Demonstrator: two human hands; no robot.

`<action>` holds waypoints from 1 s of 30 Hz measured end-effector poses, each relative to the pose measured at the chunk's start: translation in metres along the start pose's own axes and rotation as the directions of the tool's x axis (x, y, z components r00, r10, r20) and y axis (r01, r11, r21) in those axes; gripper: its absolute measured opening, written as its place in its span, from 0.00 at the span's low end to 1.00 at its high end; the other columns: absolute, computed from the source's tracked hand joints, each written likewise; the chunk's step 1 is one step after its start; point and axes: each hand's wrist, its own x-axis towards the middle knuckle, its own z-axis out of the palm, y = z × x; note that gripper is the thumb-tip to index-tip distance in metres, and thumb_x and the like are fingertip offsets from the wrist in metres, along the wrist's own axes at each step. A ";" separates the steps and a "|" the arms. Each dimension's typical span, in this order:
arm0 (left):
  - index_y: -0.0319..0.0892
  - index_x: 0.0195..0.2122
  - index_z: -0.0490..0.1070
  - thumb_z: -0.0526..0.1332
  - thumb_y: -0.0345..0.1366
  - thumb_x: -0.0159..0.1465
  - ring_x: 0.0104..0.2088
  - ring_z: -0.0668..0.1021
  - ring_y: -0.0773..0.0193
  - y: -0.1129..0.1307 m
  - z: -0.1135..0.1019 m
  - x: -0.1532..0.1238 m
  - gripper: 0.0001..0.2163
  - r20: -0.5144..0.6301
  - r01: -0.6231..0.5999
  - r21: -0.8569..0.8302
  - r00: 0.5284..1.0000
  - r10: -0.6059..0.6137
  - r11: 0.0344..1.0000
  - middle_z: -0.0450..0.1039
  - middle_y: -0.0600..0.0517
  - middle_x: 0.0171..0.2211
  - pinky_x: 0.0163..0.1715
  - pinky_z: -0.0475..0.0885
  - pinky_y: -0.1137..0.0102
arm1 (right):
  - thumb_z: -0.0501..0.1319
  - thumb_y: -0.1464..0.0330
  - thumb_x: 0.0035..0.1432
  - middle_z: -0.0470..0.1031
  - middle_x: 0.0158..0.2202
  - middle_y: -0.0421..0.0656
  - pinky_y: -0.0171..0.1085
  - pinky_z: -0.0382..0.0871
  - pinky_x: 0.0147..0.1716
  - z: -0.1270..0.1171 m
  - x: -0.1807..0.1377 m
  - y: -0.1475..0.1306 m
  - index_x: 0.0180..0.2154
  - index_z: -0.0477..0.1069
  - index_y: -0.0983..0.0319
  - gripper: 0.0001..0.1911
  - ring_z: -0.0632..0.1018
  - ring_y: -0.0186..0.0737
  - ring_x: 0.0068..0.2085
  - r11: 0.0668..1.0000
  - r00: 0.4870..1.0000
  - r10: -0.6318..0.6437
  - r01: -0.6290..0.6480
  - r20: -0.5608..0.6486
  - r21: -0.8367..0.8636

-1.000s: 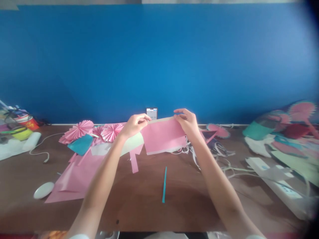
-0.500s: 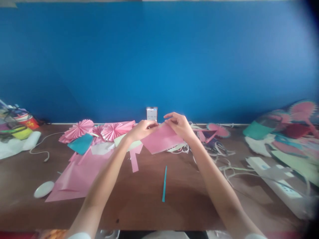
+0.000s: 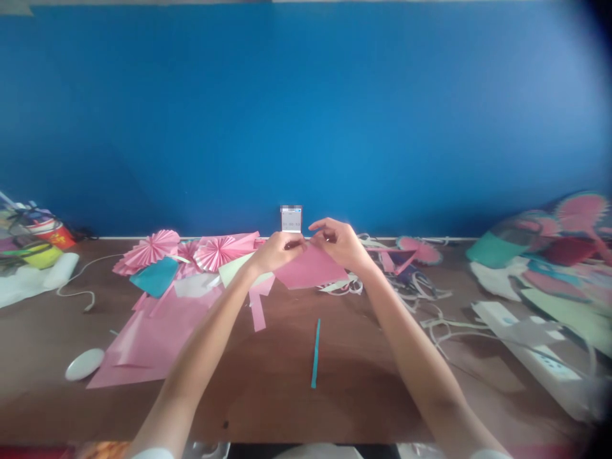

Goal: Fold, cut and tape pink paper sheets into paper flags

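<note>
Both your hands are at center frame, nearly meeting over the pink sheet (image 3: 310,271). Your left hand (image 3: 276,252) is mostly closed, thumb and fingertips pinched on the sheet's upper edge; your right hand (image 3: 340,243) pinches the same edge just beside it, forefinger stretched out loosely, other fingers curled. The sheet hangs below your fingers, above the brown table (image 3: 268,408). Writing: the phone (image 3: 291,220) propped against the blue wall (image 3: 306,115), just above your hands, shows a pale screen with a row of dark characters, too blurred to read. The red container (image 3: 61,237) at the left edge has yellowish marks, can't make them out. No readable brand on the white power strip (image 3: 535,357), lower right. Left of center you've got pleated pink rosettes (image 3: 215,253), a teal paper piece (image 3: 153,278) and pale green paper (image 3: 234,271) near your left wrist, with a large pink paper (image 3: 143,350) below. White mouse-shaped object (image 3: 85,364) just beside that, lower left. Teal strip (image 3: 315,354) lies lengthwise on the table, lower center, between your forearms. Tangled white strips (image 3: 347,285) sit near your right wrist.
</note>
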 end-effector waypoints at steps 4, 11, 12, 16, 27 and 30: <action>0.39 0.34 0.71 0.57 0.48 0.66 0.30 0.68 0.67 -0.002 0.000 0.000 0.15 0.037 -0.012 -0.040 0.999 0.013 0.999 0.68 0.54 0.30 0.29 0.58 0.73 | 0.59 0.68 0.56 0.78 0.30 0.42 0.33 0.61 0.26 -0.002 0.000 0.000 0.44 0.73 0.63 0.14 0.72 0.34 0.27 1.000 1.000 0.007 -0.007 -0.006 0.018; 0.39 0.35 0.73 0.58 0.47 0.66 0.35 0.72 0.65 0.001 -0.005 -0.002 0.15 0.087 -0.016 -0.134 0.996 0.028 0.991 0.73 0.52 0.36 0.35 0.63 0.72 | 0.60 0.65 0.58 0.75 0.30 0.41 0.32 0.61 0.27 -0.007 -0.003 -0.004 0.46 0.71 0.63 0.15 0.70 0.31 0.27 0.988 0.997 -0.012 0.001 0.071 0.158; 0.39 0.35 0.73 0.58 0.47 0.66 0.35 0.72 0.65 0.002 -0.006 -0.002 0.15 0.095 -0.010 -0.140 0.995 0.023 0.990 0.73 0.51 0.35 0.34 0.63 0.72 | 0.61 0.64 0.58 0.75 0.30 0.40 0.32 0.61 0.27 -0.007 -0.003 -0.005 0.47 0.70 0.63 0.15 0.69 0.31 0.27 0.985 0.997 -0.012 -0.002 0.081 0.174; 0.38 0.33 0.74 0.60 0.47 0.65 0.31 0.71 0.66 0.005 -0.009 -0.003 0.15 0.105 0.008 -0.136 0.994 0.007 0.991 0.73 0.52 0.31 0.32 0.63 0.72 | 0.62 0.64 0.57 0.75 0.30 0.40 0.33 0.61 0.28 -0.006 -0.003 -0.007 0.46 0.69 0.63 0.16 0.70 0.31 0.28 0.979 0.996 -0.010 -0.009 0.093 0.203; 0.38 0.35 0.73 0.58 0.49 0.66 0.37 0.73 0.63 0.000 -0.010 -0.002 0.17 0.073 -0.036 -0.123 0.996 0.046 0.992 0.74 0.50 0.35 0.38 0.65 0.71 | 0.62 0.63 0.57 0.78 0.29 0.41 0.33 0.60 0.26 -0.013 -0.004 -0.008 0.47 0.69 0.63 0.18 0.72 0.33 0.27 0.990 0.996 0.081 -0.085 0.039 0.116; 0.38 0.35 0.73 0.59 0.50 0.64 0.36 0.73 0.63 0.001 -0.006 -0.001 0.17 0.064 -0.013 -0.123 0.998 0.021 0.992 0.74 0.50 0.34 0.37 0.65 0.71 | 0.63 0.61 0.56 0.76 0.28 0.40 0.33 0.60 0.26 -0.007 -0.003 -0.006 0.47 0.69 0.63 0.19 0.71 0.33 0.26 0.993 0.996 0.078 -0.082 0.054 0.087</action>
